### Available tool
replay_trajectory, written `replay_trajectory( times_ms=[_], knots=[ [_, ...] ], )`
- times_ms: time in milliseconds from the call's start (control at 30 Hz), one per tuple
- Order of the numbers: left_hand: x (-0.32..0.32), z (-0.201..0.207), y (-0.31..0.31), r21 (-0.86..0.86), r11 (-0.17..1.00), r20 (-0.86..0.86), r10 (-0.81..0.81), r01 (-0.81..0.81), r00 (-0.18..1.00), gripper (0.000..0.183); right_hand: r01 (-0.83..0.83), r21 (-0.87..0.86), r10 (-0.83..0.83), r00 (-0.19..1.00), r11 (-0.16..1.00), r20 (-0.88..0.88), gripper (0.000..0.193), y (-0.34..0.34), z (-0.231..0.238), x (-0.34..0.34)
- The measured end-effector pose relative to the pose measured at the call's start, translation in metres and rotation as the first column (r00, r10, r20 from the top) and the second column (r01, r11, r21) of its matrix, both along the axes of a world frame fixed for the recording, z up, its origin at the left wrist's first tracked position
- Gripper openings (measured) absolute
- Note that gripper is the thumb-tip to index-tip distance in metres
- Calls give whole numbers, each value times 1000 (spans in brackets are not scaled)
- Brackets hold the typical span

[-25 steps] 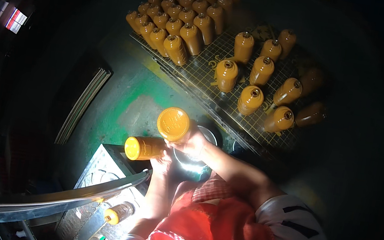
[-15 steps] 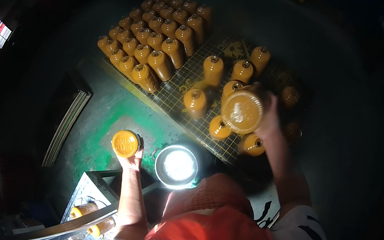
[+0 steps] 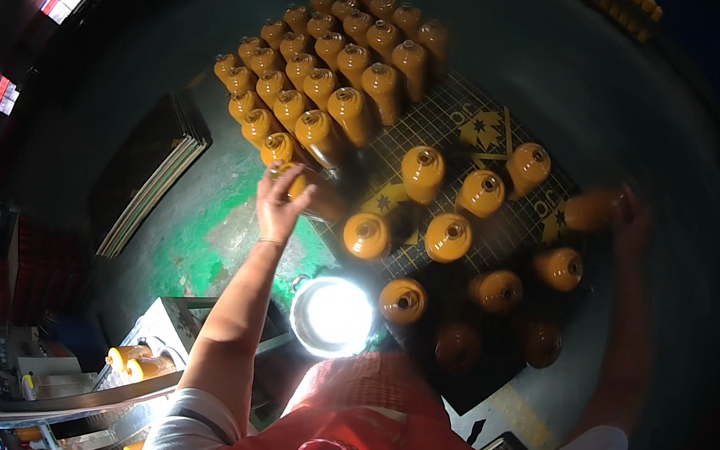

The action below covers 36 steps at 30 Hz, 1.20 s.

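My left hand (image 3: 276, 210) has its fingers round an orange, narrow-necked bottle (image 3: 322, 201) at the near corner of a close-packed block of similar bottles (image 3: 321, 84). Far out on the right, my right hand (image 3: 632, 216) grips another orange bottle (image 3: 592, 211), which is tilted and dim in the shadow. Between my hands, more bottles stand spaced apart, among them one near the middle (image 3: 448, 237) and one at the near side (image 3: 404, 300). They stand on a dark board (image 3: 506, 236) with yellow grid lines and prints.
A brightly lit round metal pan (image 3: 331, 317) is close in front of me. Flat panels (image 3: 162, 180) lean at the left. Below my left arm, bottles (image 3: 150, 368) lie beside a curved metal rail (image 3: 68, 405). More orange items (image 3: 616, 4) are at the far right.
My left hand has moved forward with its bottle to the packed block. My right hand has moved right with its bottle, out to the board's right side. The view has shifted.
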<state>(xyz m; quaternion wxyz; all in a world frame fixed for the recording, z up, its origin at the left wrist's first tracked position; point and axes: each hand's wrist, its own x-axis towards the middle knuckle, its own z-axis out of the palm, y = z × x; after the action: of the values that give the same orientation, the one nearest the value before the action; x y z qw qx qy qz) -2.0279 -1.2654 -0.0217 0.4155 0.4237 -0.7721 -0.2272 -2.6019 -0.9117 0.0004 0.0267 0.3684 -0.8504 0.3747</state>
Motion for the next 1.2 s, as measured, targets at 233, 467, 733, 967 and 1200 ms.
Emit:
replay_trajectory(
  times_ms=[233, 467, 733, 967, 1200],
  knots=[
    [-29, -27, 21, -126, 988, 321, -41, 86, 946, 45, -212, 34, 209, 974, 977, 84, 45, -3, -65, 23],
    [-11, -6, 29, -68, 975, 224, -193, 213, 955, 41, -128, 354, 167, 983, 927, -82, 52, 2, -43, 34],
    [6, -6, -68, -61, 982, 324, 187, -176, 927, 62, -502, 125, 517, 838, 856, -173, 48, -184, 78, 138],
    [-13, -30, -89, -83, 984, 332, 175, -156, 927, 56, -787, 206, 800, 599, 582, 30, 59, -404, 21, 268],
    [7, -35, -76, -164, 963, 203, 247, -216, 947, 49, -799, 225, 811, 582, 557, 58, 58, -447, -28, 303]
  ],
)
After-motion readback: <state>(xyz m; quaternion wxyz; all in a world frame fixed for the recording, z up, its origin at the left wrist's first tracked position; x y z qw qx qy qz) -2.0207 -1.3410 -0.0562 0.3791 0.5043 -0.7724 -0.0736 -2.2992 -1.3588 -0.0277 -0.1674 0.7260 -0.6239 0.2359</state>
